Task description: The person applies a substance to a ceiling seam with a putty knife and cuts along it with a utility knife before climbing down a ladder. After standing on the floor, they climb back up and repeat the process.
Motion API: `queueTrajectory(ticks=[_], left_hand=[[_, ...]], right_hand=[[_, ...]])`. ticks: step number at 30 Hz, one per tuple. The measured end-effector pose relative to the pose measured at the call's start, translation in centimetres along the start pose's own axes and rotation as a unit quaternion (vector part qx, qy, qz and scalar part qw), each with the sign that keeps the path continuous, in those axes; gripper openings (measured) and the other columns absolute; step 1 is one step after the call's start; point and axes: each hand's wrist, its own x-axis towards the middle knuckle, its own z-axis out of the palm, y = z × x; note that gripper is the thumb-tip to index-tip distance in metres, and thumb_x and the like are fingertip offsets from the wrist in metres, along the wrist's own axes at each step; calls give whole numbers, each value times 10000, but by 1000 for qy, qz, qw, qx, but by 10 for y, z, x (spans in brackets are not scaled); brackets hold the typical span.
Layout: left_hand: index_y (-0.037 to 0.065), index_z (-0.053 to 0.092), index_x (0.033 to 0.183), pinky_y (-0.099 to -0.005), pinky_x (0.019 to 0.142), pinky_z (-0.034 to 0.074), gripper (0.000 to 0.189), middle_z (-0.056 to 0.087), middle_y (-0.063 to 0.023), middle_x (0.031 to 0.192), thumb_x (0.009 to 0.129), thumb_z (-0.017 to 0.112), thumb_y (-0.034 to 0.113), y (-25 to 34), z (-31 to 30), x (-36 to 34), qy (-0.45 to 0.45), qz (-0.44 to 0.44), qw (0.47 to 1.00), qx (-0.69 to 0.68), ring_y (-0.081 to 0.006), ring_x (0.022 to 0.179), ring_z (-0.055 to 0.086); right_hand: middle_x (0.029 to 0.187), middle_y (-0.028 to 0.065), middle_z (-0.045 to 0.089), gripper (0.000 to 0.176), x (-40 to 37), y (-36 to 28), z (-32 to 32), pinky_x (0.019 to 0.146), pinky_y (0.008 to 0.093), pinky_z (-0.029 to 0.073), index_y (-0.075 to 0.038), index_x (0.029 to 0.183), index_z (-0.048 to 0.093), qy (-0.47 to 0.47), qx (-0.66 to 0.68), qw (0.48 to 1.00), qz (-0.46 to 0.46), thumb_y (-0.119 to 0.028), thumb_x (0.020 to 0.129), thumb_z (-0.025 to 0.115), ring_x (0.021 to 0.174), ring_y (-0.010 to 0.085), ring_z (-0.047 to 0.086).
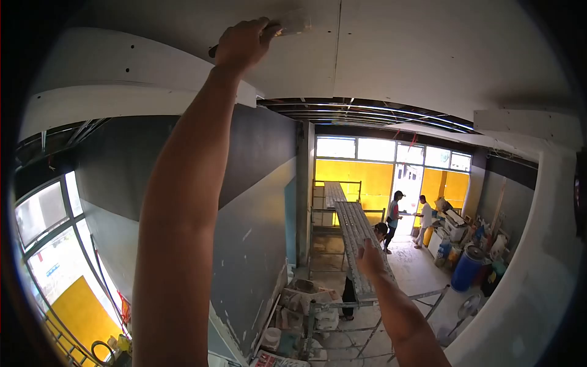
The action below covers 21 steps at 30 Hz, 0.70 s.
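My left hand [243, 46] is raised to the ceiling board [416, 55], closed around the dark handle of a putty knife [296, 25]. Its blade lies blurred against the board, left of a straight joint [337, 49]. Lower down, my right hand [371, 260] hangs in the air in front of a scaffold plank [354, 223]. Its fingers look loosely curled, and no object shows in them.
Metal scaffold frames [373, 327] stand below and ahead. A person's head [380, 229] shows beside the plank; two people [394, 220] stand farther back. A blue drum [468, 268] and piled materials line the right. Buckets and debris [299, 306] lie by the grey wall [257, 244].
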Motion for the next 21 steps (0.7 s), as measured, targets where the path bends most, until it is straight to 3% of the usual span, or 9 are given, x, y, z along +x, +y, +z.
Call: queueTrajectory(ticks=[3, 5, 9, 11, 15, 21], left_hand=[[131, 663, 962, -427, 699, 538, 363, 695, -85, 820, 944, 516, 463, -12, -9, 4, -4, -16, 999, 29, -299, 765, 675], [72, 614, 850, -442, 634, 506, 440, 652, -128, 717, 928, 538, 499, -14, -14, 6, 65, 63, 995, -30, -334, 704, 642], [75, 626, 864, -444, 620, 505, 450, 652, -125, 705, 923, 536, 511, -11, -13, 17, 94, 84, 992, -31, -340, 688, 640], [151, 683, 964, -428, 694, 536, 359, 682, -87, 761, 930, 532, 475, -2, -20, 20, 29, 36, 999, -14, -299, 722, 670], [154, 688, 980, -436, 696, 536, 360, 683, -100, 760, 931, 531, 474, 3, -15, 25, -8, 11, 1000, -5, -307, 718, 669], [150, 691, 937, -434, 659, 549, 359, 667, -94, 675, 920, 546, 478, -7, 3, 24, 96, 62, 993, 0, -301, 657, 670]], right_hand=[[841, 331, 626, 324, -2, 3, -3, 730, 585, 486, 28, 1129, 444, 4, -5, 1000, -8, -220, 928, 496, 795, 517, 611], [858, 333, 624, 317, -1, 6, -1, 744, 588, 482, 28, 1117, 449, 3, -7, 1000, -6, -221, 926, 498, 813, 521, 606], [890, 332, 620, 313, -8, 10, 4, 750, 590, 481, 11, 1114, 445, 4, -30, 999, -31, -235, 927, 494, 848, 516, 602], [875, 326, 623, 313, -7, 9, 5, 733, 589, 486, -6, 1120, 437, 4, -39, 998, -40, -246, 926, 494, 837, 510, 608], [862, 321, 624, 301, -13, 1, -2, 730, 591, 484, -1, 1105, 444, -8, -29, 999, -16, -236, 923, 492, 824, 510, 606], [844, 320, 623, 307, -18, 5, 1, 703, 593, 487, 15, 1108, 444, 21, -26, 999, -30, -218, 915, 494, 792, 506, 608]])
